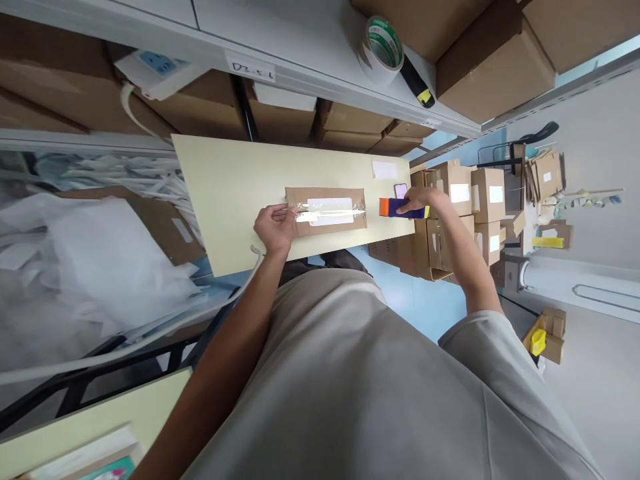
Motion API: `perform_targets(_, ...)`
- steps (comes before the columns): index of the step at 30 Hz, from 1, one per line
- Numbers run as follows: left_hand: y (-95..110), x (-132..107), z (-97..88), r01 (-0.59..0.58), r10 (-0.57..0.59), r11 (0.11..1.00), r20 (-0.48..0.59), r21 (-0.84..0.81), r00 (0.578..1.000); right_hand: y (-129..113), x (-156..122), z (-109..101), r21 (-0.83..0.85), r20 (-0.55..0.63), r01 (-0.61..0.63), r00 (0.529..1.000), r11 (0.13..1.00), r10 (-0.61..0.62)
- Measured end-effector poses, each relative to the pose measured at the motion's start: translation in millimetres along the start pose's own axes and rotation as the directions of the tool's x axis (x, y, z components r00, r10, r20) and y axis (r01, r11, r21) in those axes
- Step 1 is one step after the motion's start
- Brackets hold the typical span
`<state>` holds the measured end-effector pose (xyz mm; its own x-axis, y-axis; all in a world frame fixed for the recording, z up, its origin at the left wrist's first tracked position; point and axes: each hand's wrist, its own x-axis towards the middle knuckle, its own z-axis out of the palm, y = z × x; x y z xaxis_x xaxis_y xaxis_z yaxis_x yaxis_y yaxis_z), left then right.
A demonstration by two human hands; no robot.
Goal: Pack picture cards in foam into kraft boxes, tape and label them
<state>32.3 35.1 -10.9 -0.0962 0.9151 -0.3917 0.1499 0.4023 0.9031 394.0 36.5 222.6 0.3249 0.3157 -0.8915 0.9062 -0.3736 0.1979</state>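
A flat brown cardboard parcel (326, 211) with a white label lies on a pale yellow table (230, 193). A strip of clear tape (330, 214) runs along it. My left hand (275, 227) pinches the tape's end at the parcel's left edge, fingers closed. My right hand (423, 200) is wrapped round a blue, orange and yellow tape dispenser (400, 209) just past the parcel's right end, with the tape stretched between the two hands.
A phone (401, 191) and a white slip (384, 169) lie at the table's far right. Stacked small boxes (470, 200) stand beyond the table's end. A shelf above holds a tape roll (383, 50) and cartons (493, 63). White plastic bags (90, 260) pile at left.
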Motion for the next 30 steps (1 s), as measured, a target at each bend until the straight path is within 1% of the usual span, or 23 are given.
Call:
perform_targets(4,-1.5,0.8,0.7,0.003,-0.003,1.0,-0.018,0.007,1.0,-1.0,18.1,2.2,-0.066,-0.018,0.016,1.0,0.998,-0.018)
perform_targets(8,-1.8,1.8,3.2,0.009,-0.008,1.0,-0.053,0.02,0.999,-5.6,46.1,4.2,-0.132,-0.037,0.021,0.999,0.991,-0.026)
perform_targets(10,-2.1,2.2,5.3,0.022,-0.021,1.0,-0.071,0.016,0.997,-9.5,61.5,8.5,-0.141,-0.05,0.018,0.998,0.99,-0.025)
perform_targets(12,-2.9,2.3,8.2,0.038,-0.036,0.999,-0.098,0.013,0.995,-14.4,76.3,17.0,-0.126,-0.088,0.046,0.994,0.991,-0.057)
perform_targets(14,-3.9,2.1,11.4,0.053,-0.05,0.998,-0.137,0.023,0.989,-20.2,90.4,30.0,-0.097,-0.141,0.091,0.984,0.991,-0.104)
perform_targets(16,-4.8,1.7,14.9,0.067,-0.056,0.996,-0.184,0.052,0.981,-25.6,104.1,47.1,-0.085,-0.207,0.109,0.97,0.99,-0.125)
perform_targets(18,-5.5,1.1,18.1,0.075,-0.052,0.993,-0.233,0.092,0.971,-28.5,118.2,66.9,-0.077,-0.311,0.081,0.945,0.994,-0.101)
perform_targets(20,-5.8,-0.1,21.3,0.077,-0.037,0.987,-0.271,0.138,0.962,-27.3,132.9,87.9,-0.041,-0.413,0.062,0.908,0.997,-0.074)
perform_targets(22,-5.5,-1.8,24.3,0.083,-0.022,0.979,-0.304,0.187,0.953,-23.0,148.5,109.0,-0.004,-0.455,0.085,0.887,0.996,-0.078)
perform_targets(24,-4.7,-3.7,27.1,0.091,-0.01,0.97,-0.331,0.227,0.944,-18.8,164.7,129.2,0.033,-0.474,0.134,0.875,0.99,-0.103)
perform_targets(26,-3.2,-5.4,29.5,0.101,-0.005,0.962,-0.357,0.252,0.934,-17.1,181.3,148.0,0.097,-0.512,0.188,0.851,0.977,-0.113)
perform_targets(30,0.6,-8.8,33.2,0.134,-0.016,0.951,-0.39,0.278,0.921,-20.1,210.7,176.1,0.229,-0.597,0.276,0.797,0.933,-0.09)
